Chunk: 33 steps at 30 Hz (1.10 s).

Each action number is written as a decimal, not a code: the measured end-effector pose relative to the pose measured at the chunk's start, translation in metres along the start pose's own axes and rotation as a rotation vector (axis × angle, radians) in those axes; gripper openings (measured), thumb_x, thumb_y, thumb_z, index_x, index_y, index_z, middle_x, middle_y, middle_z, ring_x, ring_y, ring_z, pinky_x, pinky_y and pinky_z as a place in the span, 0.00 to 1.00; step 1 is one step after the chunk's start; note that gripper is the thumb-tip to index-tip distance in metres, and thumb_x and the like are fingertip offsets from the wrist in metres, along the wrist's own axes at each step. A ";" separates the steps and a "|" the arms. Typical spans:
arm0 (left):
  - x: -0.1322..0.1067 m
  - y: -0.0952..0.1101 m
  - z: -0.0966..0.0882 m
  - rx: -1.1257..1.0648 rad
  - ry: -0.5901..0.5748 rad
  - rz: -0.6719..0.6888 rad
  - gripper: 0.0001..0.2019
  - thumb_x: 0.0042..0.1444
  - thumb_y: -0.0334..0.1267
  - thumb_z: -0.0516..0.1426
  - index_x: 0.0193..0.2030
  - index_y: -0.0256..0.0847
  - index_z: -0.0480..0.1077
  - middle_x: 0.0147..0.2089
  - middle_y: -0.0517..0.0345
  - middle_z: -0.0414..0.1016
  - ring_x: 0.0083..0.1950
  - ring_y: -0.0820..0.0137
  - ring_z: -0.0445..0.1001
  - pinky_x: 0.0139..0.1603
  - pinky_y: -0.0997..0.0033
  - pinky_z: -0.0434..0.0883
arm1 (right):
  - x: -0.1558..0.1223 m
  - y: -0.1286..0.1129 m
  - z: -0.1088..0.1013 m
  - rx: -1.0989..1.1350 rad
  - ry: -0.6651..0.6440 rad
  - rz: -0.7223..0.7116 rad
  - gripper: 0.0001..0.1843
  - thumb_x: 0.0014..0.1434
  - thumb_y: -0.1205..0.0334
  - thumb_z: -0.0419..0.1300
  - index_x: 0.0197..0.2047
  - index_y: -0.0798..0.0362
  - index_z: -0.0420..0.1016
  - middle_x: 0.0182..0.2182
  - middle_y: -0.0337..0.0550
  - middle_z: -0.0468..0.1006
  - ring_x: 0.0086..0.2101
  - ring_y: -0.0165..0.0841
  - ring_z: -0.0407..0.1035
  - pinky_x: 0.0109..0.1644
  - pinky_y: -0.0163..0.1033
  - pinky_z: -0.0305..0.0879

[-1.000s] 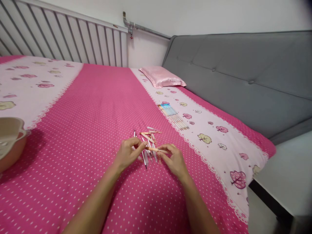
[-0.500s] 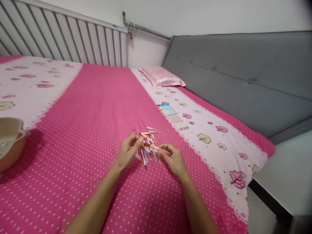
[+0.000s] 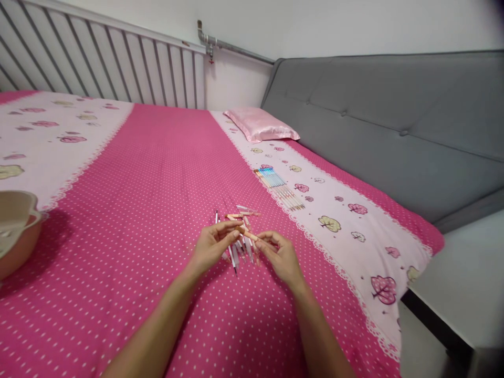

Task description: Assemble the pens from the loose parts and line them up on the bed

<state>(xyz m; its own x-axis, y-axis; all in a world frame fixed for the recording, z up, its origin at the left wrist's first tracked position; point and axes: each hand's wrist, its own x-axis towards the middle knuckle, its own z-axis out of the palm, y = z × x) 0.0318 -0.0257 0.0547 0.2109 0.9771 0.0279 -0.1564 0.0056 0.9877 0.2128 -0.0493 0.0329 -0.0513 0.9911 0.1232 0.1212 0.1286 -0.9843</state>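
Observation:
My right hand (image 3: 280, 258) pinches the pale lower end of a slim pen (image 3: 252, 236) with an orange-brown barrel. At the pen's other end, the thumb and fingers of my left hand (image 3: 212, 244) close around its tip. The pen slants between both hands, just above a loose pile of pen parts (image 3: 235, 257). White refills with dark tips, clear tubes and pinkish pieces make up that pile on the pink dotted bedspread (image 3: 165, 173). My fingers cover part of it.
To the right, a neat row of assembled pens (image 3: 279, 189), several with blue or orange ends, lies on the bedspread. A beige basin (image 3: 27, 236) stands at the left edge. Farther back are a pink pillow (image 3: 262, 125), a grey padded headboard (image 3: 374, 121) and a white radiator (image 3: 102, 58).
My left hand has moved slightly right and closed on the orange-brown end of the pen. My right hand stays almost in place, still holding the pen.

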 end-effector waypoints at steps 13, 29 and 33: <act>0.001 -0.001 -0.001 0.011 -0.015 0.029 0.23 0.42 0.39 0.65 0.48 0.38 0.71 0.40 0.51 0.78 0.40 0.67 0.77 0.43 0.66 0.73 | 0.001 -0.001 0.001 0.003 -0.005 0.006 0.13 0.52 0.54 0.60 0.37 0.53 0.72 0.32 0.43 0.77 0.32 0.35 0.73 0.38 0.40 0.69; -0.006 -0.028 0.033 -0.149 0.128 -0.064 0.17 0.40 0.45 0.65 0.33 0.33 0.74 0.31 0.51 0.78 0.30 0.71 0.75 0.34 0.71 0.71 | -0.002 -0.007 0.011 -0.054 0.031 -0.034 0.11 0.54 0.56 0.60 0.36 0.53 0.73 0.31 0.44 0.78 0.33 0.34 0.73 0.38 0.38 0.68; -0.004 -0.024 0.030 -0.144 0.155 -0.055 0.17 0.39 0.46 0.66 0.29 0.33 0.73 0.27 0.53 0.76 0.27 0.71 0.73 0.31 0.71 0.71 | -0.004 -0.009 0.012 -0.069 -0.001 -0.024 0.13 0.53 0.56 0.61 0.39 0.54 0.73 0.34 0.45 0.79 0.35 0.35 0.73 0.40 0.39 0.68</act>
<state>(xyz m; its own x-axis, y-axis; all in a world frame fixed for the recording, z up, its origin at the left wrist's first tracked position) 0.0640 -0.0366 0.0351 0.0739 0.9955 -0.0599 -0.2874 0.0788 0.9546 0.1997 -0.0545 0.0398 -0.0561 0.9877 0.1463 0.1884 0.1543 -0.9699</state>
